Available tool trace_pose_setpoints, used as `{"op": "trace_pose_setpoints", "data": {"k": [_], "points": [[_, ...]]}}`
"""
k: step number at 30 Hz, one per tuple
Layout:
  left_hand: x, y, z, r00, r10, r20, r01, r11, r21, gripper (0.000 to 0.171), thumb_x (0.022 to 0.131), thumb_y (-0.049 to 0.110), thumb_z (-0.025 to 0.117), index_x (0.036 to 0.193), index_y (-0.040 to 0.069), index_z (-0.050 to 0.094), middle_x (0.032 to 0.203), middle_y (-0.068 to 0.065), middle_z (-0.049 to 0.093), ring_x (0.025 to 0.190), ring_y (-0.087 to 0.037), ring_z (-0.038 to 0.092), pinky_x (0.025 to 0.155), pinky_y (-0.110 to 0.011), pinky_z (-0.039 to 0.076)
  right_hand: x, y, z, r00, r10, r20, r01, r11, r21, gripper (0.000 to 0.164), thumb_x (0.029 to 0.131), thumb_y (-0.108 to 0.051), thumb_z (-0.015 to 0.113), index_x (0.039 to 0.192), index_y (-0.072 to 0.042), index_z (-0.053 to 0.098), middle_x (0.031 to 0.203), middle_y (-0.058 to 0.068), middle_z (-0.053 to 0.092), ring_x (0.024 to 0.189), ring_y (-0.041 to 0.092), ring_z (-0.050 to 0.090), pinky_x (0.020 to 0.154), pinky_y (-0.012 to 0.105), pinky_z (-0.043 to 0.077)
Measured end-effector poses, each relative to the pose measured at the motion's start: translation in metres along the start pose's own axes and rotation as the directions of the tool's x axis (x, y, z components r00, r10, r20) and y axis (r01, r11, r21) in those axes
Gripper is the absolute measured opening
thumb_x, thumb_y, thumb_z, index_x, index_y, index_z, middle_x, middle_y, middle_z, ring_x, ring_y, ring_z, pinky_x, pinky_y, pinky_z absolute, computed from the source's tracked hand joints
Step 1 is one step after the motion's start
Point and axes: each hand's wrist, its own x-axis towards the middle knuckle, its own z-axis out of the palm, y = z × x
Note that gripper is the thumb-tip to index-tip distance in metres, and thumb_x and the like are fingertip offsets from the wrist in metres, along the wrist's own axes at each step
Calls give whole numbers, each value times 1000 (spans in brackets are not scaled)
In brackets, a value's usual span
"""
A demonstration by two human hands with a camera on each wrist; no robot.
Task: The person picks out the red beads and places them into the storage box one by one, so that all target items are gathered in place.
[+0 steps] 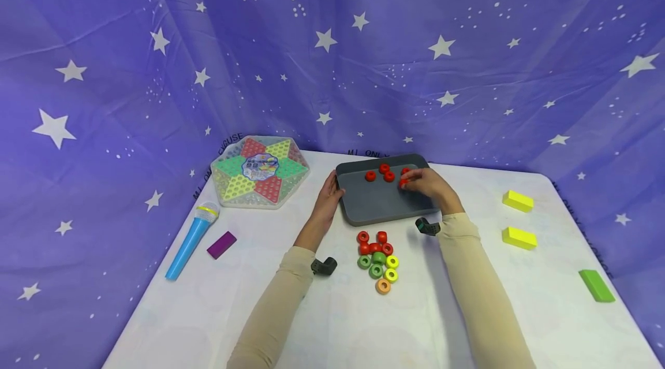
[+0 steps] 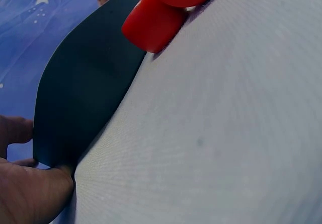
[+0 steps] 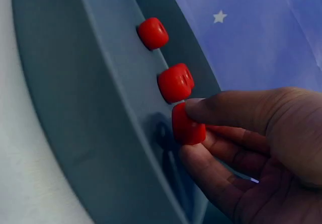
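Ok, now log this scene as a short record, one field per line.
Left hand: grips the gray tray at its left edge
Right hand: pinches a red bead at the tray
Other beads in tray: three red beads in the clear, another close to the right hand
Beads before tray: five red, three green, two yellow, one orange
Left of tray: game board, blue microphone, purple block
Right of tray: two yellow blocks, green block
Backdrop: purple cloth with white stars

Left grip (image 1: 327, 198) clasped, right grip (image 1: 429, 181) pinched; arms (image 1: 483, 288) outstretched.
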Motion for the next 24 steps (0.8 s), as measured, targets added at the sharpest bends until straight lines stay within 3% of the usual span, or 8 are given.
{"op": "trace_pose_setpoints", "data": {"k": [4, 10, 19, 24], "points": [[0, -1, 1, 1000, 0, -3, 0, 1000, -1, 67, 96, -4, 46, 155, 15, 21, 160, -6, 19, 147, -18, 18, 118, -33, 21, 8, -1, -1, 1000, -2, -7, 2, 998, -66, 31, 89, -16, 65, 117, -2, 66, 119, 16, 62, 104, 26, 53, 93, 38, 42], [2, -3, 0, 1000, 2, -5, -2, 1000, -7, 67, 95, -4, 46, 155, 15, 22, 160, -7, 19, 147, -19, 18, 119, -34, 20, 16, -7, -3, 999, -34, -27, 29, 986, -162, 29, 87, -14, 69, 113, 0, 67, 104, 12, 66, 88, 20, 57, 77, 28, 45], [2, -2, -1, 1000, -24, 7, 24, 1000, -9, 67, 96, -4, 46, 155, 14, 20, 161, -5, 17, 147, -18, 16, 119, -33, 18, 23, -13, -7, 1000, 2, -17, -5, 983, -186, 29, 84, -15, 72, 109, -1, 67, 103, 12, 65, 94, 25, 55, 88, 39, 45], [1, 1, -1, 999, -5, 35, 6, 1000, -26, 69, 94, -10, 44, 154, 5, 15, 161, -14, 11, 148, -26, 10, 120, -39, 14, 32, -9, -11, 999, -43, 6, 43, 981, -190, 24, 76, -18, 79, 95, -5, 71, 92, 9, 65, 84, 23, 56, 78, 37, 47]]}}
